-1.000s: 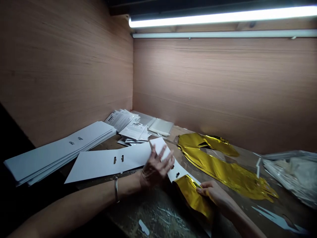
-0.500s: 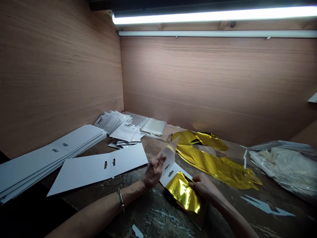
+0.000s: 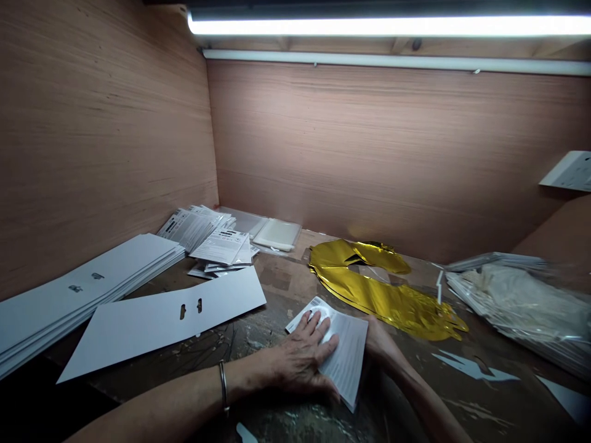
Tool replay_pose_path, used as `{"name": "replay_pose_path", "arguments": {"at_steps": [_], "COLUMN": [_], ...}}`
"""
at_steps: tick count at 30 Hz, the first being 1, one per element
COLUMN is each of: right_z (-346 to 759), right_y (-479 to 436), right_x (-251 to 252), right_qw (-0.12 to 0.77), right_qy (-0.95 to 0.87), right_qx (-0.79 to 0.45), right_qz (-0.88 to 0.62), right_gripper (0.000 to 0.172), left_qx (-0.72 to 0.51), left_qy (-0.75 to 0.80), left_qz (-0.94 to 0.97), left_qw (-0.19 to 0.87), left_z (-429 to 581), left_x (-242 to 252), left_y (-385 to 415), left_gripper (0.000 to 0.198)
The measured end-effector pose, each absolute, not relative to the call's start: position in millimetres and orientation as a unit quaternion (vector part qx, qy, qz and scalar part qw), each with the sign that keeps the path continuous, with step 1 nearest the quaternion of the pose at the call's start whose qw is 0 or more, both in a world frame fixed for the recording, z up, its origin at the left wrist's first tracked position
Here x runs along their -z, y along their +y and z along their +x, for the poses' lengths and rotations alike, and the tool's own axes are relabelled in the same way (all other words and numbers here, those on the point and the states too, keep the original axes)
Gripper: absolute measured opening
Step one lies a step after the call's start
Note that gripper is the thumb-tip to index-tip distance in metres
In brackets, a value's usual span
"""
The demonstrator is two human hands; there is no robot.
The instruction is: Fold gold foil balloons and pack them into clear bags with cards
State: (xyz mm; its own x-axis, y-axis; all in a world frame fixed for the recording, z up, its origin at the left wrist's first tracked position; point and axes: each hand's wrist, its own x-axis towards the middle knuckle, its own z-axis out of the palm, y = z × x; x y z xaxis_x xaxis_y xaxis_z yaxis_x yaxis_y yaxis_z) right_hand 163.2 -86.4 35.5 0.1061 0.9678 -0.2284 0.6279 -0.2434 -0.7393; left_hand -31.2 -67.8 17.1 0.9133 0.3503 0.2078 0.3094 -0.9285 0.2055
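While the left hand (image 3: 302,357) is lying flat on a folded printed card (image 3: 349,360), its fingers (image 3: 315,325) are spreading open and pressing down, gripping nothing. The right hand (image 3: 382,343) is resting against the card's right edge. Its fingers are hidden behind the card, so I cannot tell whether they are open or closed.

By my judgement the card is already folded shut, print upward, and is being flattened on the surface (image 3: 277,286). Just beyond the fingers, gold foil (image 3: 383,298) is lying loose, not in any card.

Left of the fingers a white slotted sheet (image 3: 161,320) and a stack of sheets (image 3: 69,295) are lying, with printed cards (image 3: 217,243) and clear bags (image 3: 277,234) farther back. A plastic-wrapped bundle (image 3: 521,301) is sitting to the right. Nothing is standing between the hands and the foil.
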Motion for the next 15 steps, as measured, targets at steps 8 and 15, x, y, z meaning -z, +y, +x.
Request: {"name": "replay_pose_path", "arguments": {"at_steps": [8,15], "right_z": [166,157], "right_y": [-124,-133], "right_x": [-51,-17], "right_qw": [0.155,0.020], "right_qy": [-0.745,-0.790], "right_qx": [-0.037,-0.106], "right_qz": [-0.647,-0.603], "right_gripper": [0.051,0.056], "left_qx": [-0.109,-0.267], "left_qy": [0.177,0.312], "left_qz": [0.975,0.898], "left_qw": [0.076,0.160], "left_z": [-32,-30], "left_x": [-17,-19], "left_y": [-70,-56], "left_gripper": [0.080,0.047]}}
